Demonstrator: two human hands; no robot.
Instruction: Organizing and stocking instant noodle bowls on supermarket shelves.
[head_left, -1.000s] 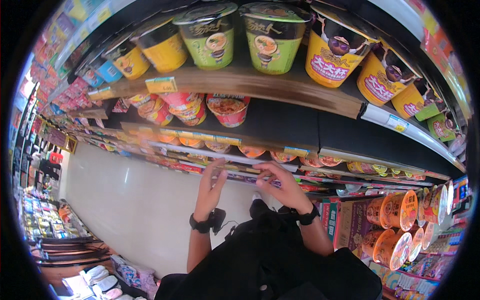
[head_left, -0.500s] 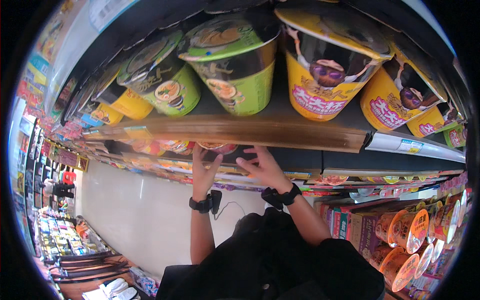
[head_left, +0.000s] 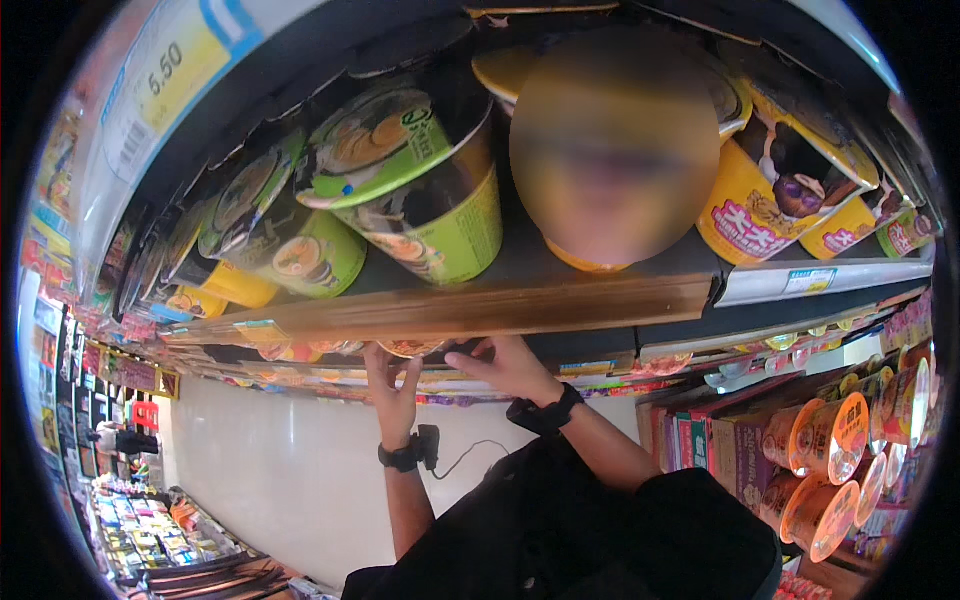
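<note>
Under the front edge of the brown-faced shelf (head_left: 450,312), a round noodle cup (head_left: 412,348) shows only part of its reddish lid. My left hand (head_left: 394,395) is at the cup's left side, thumb and fingers apart; the fingertips disappear beneath the shelf edge. To the right of the cup is my right hand (head_left: 512,370), its fingers spread and reaching toward it, with some tips hidden by the shelf. Whether either hand touches the cup cannot be made out. Both wrists wear black bands with small devices.
Above the hands stand green noodle cups (head_left: 430,220) and yellow noodle cups (head_left: 765,205); one yellow cup is mostly blurred. Orange noodle bowls (head_left: 830,440) are stacked at the right beside cardboard cartons (head_left: 735,450). Pale floor (head_left: 270,450) lies below, with a display table (head_left: 160,530) at lower left.
The view has shifted, so the shelf edge and both hands sit lower in the picture. My right hand has come a little closer to the noodle cup, its fingers further under the shelf.
</note>
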